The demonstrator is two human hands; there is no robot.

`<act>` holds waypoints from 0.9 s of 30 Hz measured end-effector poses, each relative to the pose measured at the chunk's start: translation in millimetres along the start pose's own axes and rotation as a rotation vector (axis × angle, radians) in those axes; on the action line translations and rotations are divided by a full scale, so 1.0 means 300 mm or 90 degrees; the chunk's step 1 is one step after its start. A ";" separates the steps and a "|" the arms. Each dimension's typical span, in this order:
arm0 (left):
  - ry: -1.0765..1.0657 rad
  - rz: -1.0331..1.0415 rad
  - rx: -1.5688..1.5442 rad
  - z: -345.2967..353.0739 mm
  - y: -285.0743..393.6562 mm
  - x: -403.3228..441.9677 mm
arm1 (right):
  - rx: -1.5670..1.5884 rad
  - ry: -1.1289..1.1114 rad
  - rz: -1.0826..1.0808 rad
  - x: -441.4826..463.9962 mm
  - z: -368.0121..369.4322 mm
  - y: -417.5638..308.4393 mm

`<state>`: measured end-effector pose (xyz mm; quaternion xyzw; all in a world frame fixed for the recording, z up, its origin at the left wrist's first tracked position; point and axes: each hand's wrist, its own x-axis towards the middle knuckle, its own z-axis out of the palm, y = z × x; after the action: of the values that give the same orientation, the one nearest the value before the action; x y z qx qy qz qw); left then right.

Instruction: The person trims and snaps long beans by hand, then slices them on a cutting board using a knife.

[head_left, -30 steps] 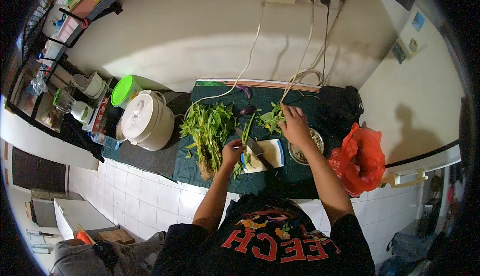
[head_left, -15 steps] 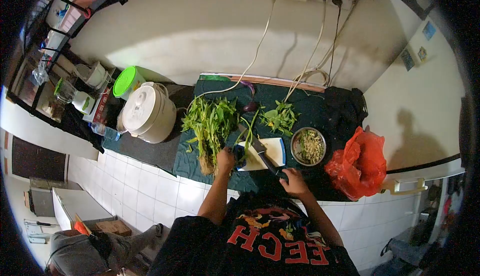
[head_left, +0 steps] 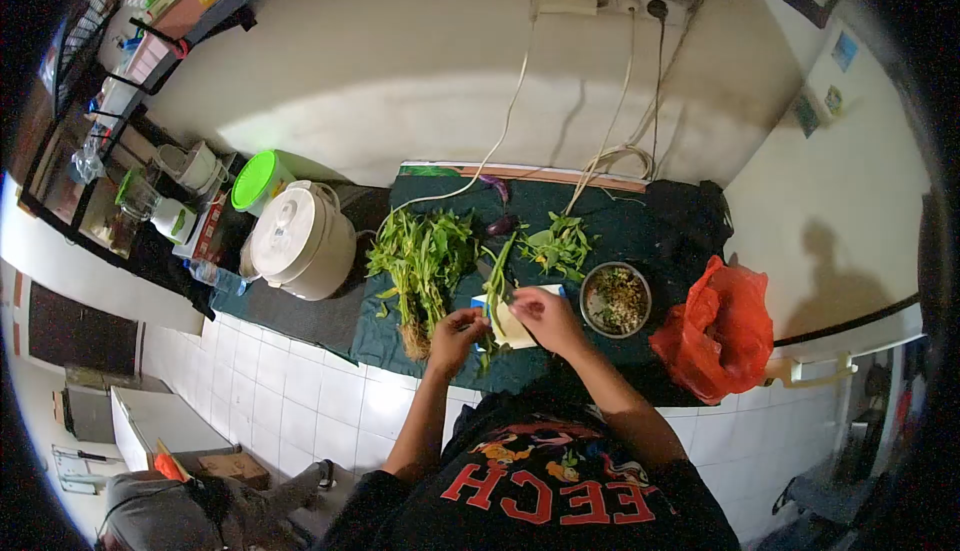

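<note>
My left hand [head_left: 454, 339] is closed with its fingertips at the lower end of some long green vegetable stems [head_left: 499, 279]. From the other side my right hand [head_left: 549, 317] pinches toward the same stems, its fingers closed near their middle. Both hands are over the white, blue-edged cutting board [head_left: 515, 334]. The knife seen earlier is mostly hidden by my right hand and the stems. To the left of my left hand lies a large bunch of leafy greens with roots [head_left: 420, 261]. A metal bowl [head_left: 648, 303] of chopped pieces stands to the right.
Behind the board are a small pile of leaves [head_left: 560, 249] and a purple eggplant [head_left: 503, 224]. A red plastic bag [head_left: 718, 336] sits at the right edge. On the left stands a white rice cooker [head_left: 300, 241]. Cables [head_left: 600, 166] run down the wall. A person [head_left: 190, 511] is at lower left.
My right hand has left the knife handle and moved up and left to the stems. My left hand has shifted slightly right and now meets the lower stem ends.
</note>
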<state>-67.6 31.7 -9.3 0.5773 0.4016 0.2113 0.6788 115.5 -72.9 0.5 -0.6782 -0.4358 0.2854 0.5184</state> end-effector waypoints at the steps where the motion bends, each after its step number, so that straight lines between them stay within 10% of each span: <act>1: -0.048 -0.008 -0.049 0.034 0.028 -0.014 | 0.066 0.051 -0.005 0.026 0.014 0.006; 21: 0.037 0.092 0.140 0.181 0.001 -0.029 | 0.127 -0.135 0.299 0.146 -0.265 -0.012; 27: 0.024 0.066 0.121 0.157 -0.049 -0.028 | 0.258 0.069 0.257 0.201 -0.377 0.014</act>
<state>-38.0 -7.1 -20.1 0.6550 0.4020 0.2177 0.6016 239.3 -71.2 34.2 -0.6480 -0.1980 0.4275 0.5985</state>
